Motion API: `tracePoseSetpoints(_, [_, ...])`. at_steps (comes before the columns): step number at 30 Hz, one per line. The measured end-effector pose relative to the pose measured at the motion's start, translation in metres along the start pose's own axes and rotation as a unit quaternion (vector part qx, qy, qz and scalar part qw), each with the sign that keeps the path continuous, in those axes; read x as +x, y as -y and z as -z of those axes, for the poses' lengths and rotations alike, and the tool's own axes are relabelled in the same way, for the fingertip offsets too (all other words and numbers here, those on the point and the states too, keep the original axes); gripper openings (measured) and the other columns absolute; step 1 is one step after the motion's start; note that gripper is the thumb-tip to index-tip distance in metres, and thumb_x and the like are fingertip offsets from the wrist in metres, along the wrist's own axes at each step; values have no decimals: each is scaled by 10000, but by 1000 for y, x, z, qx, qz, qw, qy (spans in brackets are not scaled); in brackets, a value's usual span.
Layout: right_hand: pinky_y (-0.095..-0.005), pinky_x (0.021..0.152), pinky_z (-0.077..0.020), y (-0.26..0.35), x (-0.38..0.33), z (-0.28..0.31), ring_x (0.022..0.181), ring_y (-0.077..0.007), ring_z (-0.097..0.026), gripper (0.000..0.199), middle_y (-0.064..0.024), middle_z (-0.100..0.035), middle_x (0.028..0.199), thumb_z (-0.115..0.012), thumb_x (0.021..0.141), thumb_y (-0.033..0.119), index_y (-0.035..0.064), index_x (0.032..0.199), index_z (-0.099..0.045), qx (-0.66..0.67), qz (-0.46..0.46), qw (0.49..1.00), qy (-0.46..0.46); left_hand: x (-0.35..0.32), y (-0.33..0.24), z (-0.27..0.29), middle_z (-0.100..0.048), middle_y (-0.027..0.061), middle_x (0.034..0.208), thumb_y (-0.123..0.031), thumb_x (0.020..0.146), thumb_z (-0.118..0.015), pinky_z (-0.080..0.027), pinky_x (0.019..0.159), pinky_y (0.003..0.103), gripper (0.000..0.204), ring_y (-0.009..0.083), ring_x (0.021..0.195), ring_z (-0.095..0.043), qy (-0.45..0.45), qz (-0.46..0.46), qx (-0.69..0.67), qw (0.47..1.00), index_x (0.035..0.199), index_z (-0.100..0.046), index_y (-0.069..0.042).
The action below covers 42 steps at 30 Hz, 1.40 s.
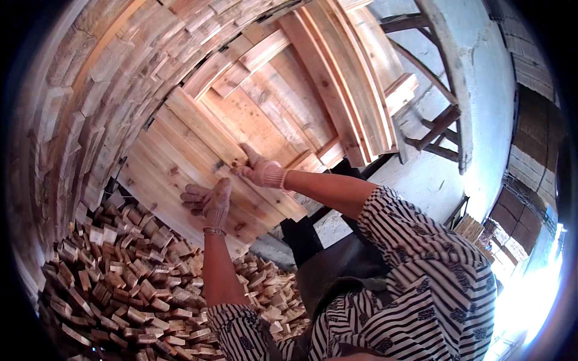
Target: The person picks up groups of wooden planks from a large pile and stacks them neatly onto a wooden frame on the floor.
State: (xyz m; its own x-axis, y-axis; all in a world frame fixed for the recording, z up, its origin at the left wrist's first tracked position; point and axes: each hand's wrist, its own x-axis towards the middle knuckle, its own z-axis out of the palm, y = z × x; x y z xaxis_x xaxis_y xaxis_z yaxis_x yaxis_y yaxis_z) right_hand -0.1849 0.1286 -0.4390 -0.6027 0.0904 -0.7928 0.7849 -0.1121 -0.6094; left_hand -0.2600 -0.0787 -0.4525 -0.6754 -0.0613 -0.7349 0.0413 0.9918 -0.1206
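Side by side below my hands lie several pale wooden boards (171, 153), forming a slanted flat panel. My left hand (209, 201), in a light knit glove, rests on them with its fingers spread. Farther right, my right hand (265, 172), gloved too, holds the edge of the uppermost board (201, 123) of this row, fingers on its face and one digit over the edge. Part of that grip is hidden. Just beyond it, wider planks (265, 102) lie flat, with short wood pieces (232, 78) on top.
Stacked lumber (78, 108) rises along the left. A big heap of short wood offcuts (138, 289) fills the lower left. Long thick beams (328, 84) lie across the far right of the work surface. A wooden frame (442, 129) leans by the pale wall (481, 78).
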Motion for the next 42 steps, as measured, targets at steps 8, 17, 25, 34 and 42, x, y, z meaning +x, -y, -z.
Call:
tracePoseSetpoints(8, [-391,852,-535,-13,8,-9,1024,-340,-671,834,-237,-679,1095,-679,902,436,52,1540,-303,40,-3,999,-33,-6,-13,16,-262,308,1577,-871,815,-390,-196,1158,594,1202,505,1450,-248,31,-9,122,992,1555,-198,57])
tracePoseSetpoints(17, [-554,1200,-184,19,-56,248,1482,-450,-198,1017,-301,-228,1579,-655,832,632,73,1566,-228,-286,-113,824,-476,1,-15,-4,-90,389,1599,-1006,667,-336,-68,1162,669,1416,607,1462,-72,19,24,50,998,1580,-84,46])
tracePoseSetpoints(25, [-528,1159,-263,9,-53,206,1347,-406,-365,991,-203,-408,1357,-797,746,470,70,1497,-289,-374,-88,815,-433,8,-16,6,40,392,1602,-957,691,-443,-79,1163,666,1428,608,1464,9,45,77,56,994,1564,13,77])
tracePoseSetpoints(34, [-544,1123,-330,22,-39,209,1378,-465,-355,1016,-276,-319,1489,-762,760,338,48,1545,-186,-354,-91,846,-388,-1,-19,20,13,391,1604,-882,718,-529,-65,1190,608,1382,570,1481,-18,80,50,30,995,1564,-9,79])
tracePoseSetpoints(42, [-422,1145,-384,-43,-43,261,1402,-398,-410,1021,-276,-372,1535,-776,786,214,13,1577,-162,-197,95,907,-359,1,-22,11,-38,414,1578,-926,693,-462,-36,1159,678,1397,643,1434,46,23,20,-4,1000,1540,-63,111])
